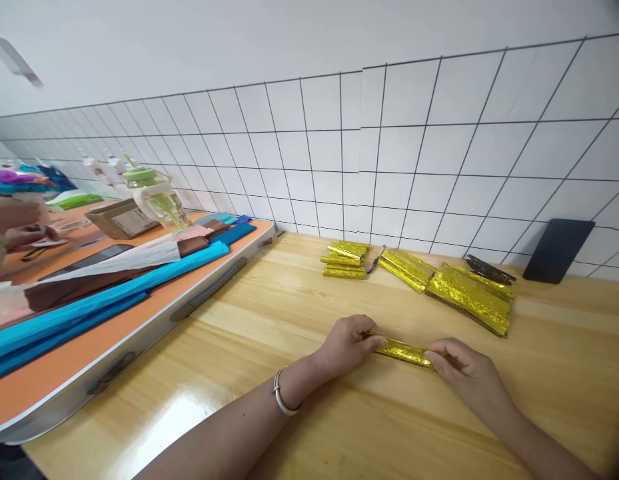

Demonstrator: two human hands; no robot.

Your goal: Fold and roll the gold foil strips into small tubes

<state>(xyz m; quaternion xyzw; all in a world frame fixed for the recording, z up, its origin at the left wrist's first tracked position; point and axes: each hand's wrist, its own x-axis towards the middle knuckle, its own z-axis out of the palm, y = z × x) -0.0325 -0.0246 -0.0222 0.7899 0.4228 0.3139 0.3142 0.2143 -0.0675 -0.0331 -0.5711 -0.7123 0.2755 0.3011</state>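
The left hand (345, 348) pinched one end of a folded gold strip (405, 351) between thumb and fingers, while the right hand (464, 370) pinched the other end between thumb and forefinger. The strip stretched between the two hands, just over the wooden surface (259, 320); whether it touched the wood could not be told. A bracelet (284, 395) circled the left wrist.

Beyond the hands, near the tiled wall (409, 147), lay a small pile of gold strips (344, 270), a flat gold piece (406, 269) and a wider gold stack (469, 300). A black hair clip (490, 270) lay behind the stack, and a dark flat slab (558, 251) leaned against the tiles. To the left, long blue strips (189, 265) lay across an orange surface (99, 340).
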